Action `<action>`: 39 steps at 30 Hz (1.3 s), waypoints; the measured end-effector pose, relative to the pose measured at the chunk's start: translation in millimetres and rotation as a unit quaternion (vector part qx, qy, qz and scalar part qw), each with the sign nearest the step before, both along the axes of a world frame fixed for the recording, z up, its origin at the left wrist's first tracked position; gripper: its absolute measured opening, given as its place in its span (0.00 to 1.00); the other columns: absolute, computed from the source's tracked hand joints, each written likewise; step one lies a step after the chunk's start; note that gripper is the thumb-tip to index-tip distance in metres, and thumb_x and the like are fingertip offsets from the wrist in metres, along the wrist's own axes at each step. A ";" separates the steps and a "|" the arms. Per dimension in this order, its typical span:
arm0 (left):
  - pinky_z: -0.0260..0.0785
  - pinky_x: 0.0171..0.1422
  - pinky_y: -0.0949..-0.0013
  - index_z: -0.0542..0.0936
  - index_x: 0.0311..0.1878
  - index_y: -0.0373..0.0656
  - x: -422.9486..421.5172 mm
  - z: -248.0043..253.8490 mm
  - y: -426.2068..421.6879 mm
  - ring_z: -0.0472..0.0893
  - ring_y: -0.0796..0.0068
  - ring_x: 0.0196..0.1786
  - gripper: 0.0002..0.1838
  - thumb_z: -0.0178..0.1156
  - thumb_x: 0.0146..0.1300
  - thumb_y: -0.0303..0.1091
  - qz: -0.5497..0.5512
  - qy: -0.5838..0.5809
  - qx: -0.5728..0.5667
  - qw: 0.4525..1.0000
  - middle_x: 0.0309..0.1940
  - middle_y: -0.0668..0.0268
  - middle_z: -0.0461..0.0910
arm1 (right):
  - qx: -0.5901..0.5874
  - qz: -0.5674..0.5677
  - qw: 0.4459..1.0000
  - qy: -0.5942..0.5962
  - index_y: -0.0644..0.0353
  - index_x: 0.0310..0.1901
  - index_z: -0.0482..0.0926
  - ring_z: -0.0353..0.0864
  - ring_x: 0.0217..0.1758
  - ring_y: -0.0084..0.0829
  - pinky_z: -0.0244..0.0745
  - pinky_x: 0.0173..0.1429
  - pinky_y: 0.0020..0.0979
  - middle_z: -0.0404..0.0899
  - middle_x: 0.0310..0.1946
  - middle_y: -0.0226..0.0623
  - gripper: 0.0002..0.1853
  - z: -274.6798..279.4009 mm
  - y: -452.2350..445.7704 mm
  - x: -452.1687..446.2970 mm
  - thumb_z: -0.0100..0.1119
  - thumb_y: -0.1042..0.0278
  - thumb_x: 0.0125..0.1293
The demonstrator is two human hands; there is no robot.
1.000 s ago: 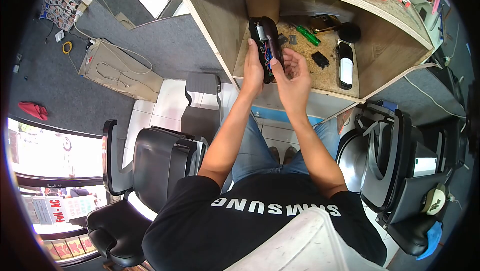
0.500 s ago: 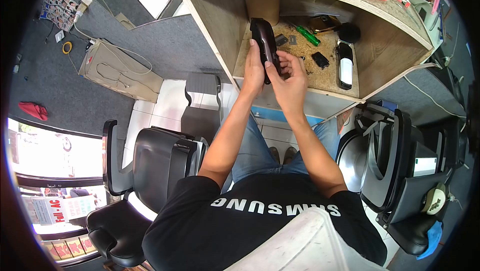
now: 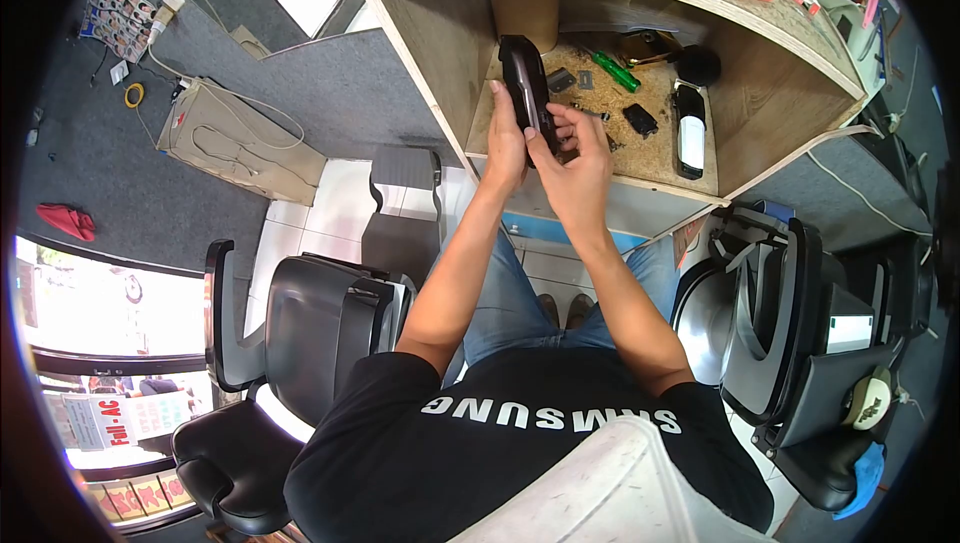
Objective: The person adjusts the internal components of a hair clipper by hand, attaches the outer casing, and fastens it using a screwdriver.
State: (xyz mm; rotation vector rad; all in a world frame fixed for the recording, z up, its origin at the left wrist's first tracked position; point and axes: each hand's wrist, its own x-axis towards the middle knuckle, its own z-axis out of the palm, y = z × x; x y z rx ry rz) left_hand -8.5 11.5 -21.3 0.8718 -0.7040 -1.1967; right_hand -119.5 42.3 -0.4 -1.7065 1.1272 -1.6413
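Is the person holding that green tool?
No, the green tool lies on the shelf, while the left hand and right hand hold the dark clipper.

Head-worn camera, wide view, facing forward and down over hands [image 3: 583,165]

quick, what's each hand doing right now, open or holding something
Left hand: holding the clipper along its left side; fingers mostly hidden.
Right hand: holding too, thumb and curled fingers at the clipper's near end.
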 end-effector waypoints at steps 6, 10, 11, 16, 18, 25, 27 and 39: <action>0.83 0.48 0.66 0.76 0.59 0.43 -0.2 0.1 0.3 0.83 0.74 0.43 0.37 0.36 0.84 0.70 0.005 -0.006 -0.003 1.000 0.45 0.63 0.81 | 0.007 -0.006 1.000 0.002 0.64 0.56 0.86 0.82 0.41 0.31 0.79 0.47 0.35 0.80 0.42 0.37 0.20 0.6 -0.8 0.7 0.77 0.71 0.62; 0.82 0.48 0.66 0.76 0.59 0.43 -1.5 2.0 1.1 0.83 0.74 0.43 0.37 0.36 0.84 0.71 0.002 -0.010 -0.010 1.000 0.45 0.63 0.81 | 0.004 -0.010 1.000 0.005 0.64 0.55 0.86 0.82 0.41 0.31 0.79 0.47 0.36 0.80 0.42 0.37 0.20 1.8 -0.5 0.1 0.77 0.71 0.62; 0.82 0.48 0.66 0.76 0.59 0.43 -1.3 2.3 1.4 0.83 0.74 0.43 0.37 0.36 0.84 0.71 0.000 -0.012 -0.010 1.000 0.45 0.63 0.81 | 0.001 -0.011 1.000 0.007 0.64 0.55 0.86 0.82 0.41 0.32 0.79 0.47 0.36 0.80 0.42 0.37 0.20 1.1 -0.8 0.2 0.77 0.71 0.62; 0.78 0.49 0.68 0.78 0.56 0.39 0.8 -0.6 -0.3 0.81 0.75 0.43 0.39 0.35 0.84 0.70 -0.001 -0.025 -0.001 1.000 0.44 0.63 0.81 | 0.009 0.000 1.000 0.016 0.63 0.54 0.86 0.82 0.40 0.32 0.80 0.47 0.36 0.80 0.42 0.38 0.19 3.0 -0.2 -2.3 0.77 0.70 0.62; 0.75 0.50 0.69 0.79 0.55 0.38 -0.4 0.7 0.5 0.79 0.76 0.44 0.39 0.35 0.85 0.69 -0.003 -0.032 0.004 0.999 0.44 0.64 0.81 | 0.011 0.005 1.000 0.016 0.63 0.54 0.87 0.82 0.40 0.32 0.80 0.46 0.37 0.80 0.42 0.38 0.19 4.1 0.8 -3.0 0.77 0.70 0.62; 0.70 0.50 0.73 0.75 0.66 0.39 -1.1 3.3 1.3 0.74 0.81 0.45 0.28 0.48 0.86 0.58 0.003 -0.059 -0.022 0.998 0.47 0.68 0.78 | 0.001 0.008 1.000 0.009 0.63 0.55 0.88 0.78 0.38 0.24 0.76 0.38 0.27 0.80 0.41 0.34 0.18 1.5 1.0 -3.3 0.77 0.73 0.63; 0.69 0.50 0.74 0.74 0.69 0.39 -2.1 5.5 2.1 0.74 0.82 0.46 0.28 0.52 0.85 0.55 0.002 -0.061 -0.031 0.998 0.47 0.69 0.77 | 0.006 0.015 1.000 -0.002 0.63 0.55 0.88 0.79 0.38 0.24 0.76 0.37 0.27 0.79 0.41 0.34 0.18 0.8 0.5 -3.6 0.77 0.73 0.63; 0.70 0.49 0.75 0.74 0.68 0.40 -3.0 10.3 3.9 0.75 0.85 0.47 0.24 0.60 0.83 0.50 -0.017 -0.063 -0.051 0.997 0.48 0.71 0.77 | -0.004 0.018 1.000 0.014 0.63 0.54 0.87 0.80 0.38 0.26 0.77 0.38 0.29 0.79 0.43 0.36 0.18 -2.3 -1.2 -7.3 0.78 0.72 0.63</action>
